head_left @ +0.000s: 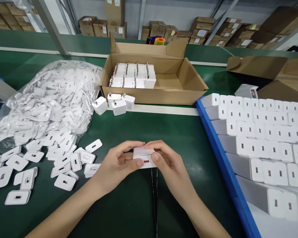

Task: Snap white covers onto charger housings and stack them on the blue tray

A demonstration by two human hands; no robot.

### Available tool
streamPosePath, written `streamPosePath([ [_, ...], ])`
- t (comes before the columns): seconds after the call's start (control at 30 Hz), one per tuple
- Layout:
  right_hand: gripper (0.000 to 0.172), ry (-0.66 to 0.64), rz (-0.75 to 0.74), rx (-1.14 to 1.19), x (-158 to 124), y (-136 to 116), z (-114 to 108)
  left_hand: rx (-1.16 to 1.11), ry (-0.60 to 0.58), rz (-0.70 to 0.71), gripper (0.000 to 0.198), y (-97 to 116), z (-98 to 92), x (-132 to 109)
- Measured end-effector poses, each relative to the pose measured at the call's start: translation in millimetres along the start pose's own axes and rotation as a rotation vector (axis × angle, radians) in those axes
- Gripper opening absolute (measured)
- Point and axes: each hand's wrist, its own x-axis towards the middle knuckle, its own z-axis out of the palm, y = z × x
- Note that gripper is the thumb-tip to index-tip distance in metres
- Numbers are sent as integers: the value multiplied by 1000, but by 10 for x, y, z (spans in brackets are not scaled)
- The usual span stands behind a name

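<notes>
Both hands hold a white charger (143, 152) over the middle of the green work table. My left hand (121, 163) grips its left side, with the thumb on the front face. My right hand (167, 163) closes on the right side, its thumb at the front and fingers across the top. A narrow slot with something reddish in it shows on the face towards me. Left of my hands lie loose white cover plates (65, 182), each with a small slot. Behind, several white plug chargers (119, 107) stand with prongs showing on some.
A clear plastic bag (95, 71) full of cover plates spreads at the left. An open carton (154, 96) holds rows of chargers at the back. At the right, a blue tray (222, 168) carries rows of white chargers (242, 145). Another open carton (278, 91) stands behind it.
</notes>
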Motion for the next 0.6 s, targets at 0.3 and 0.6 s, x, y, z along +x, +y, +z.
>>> streamPosePath([
  [0.3,20,20,47,76,-31,40,61,-21,56,-6,43,-41,-26,39],
  [0.6,14,28,31,138,29,75,19,45,-4,-5,37,-33,-34,50],
])
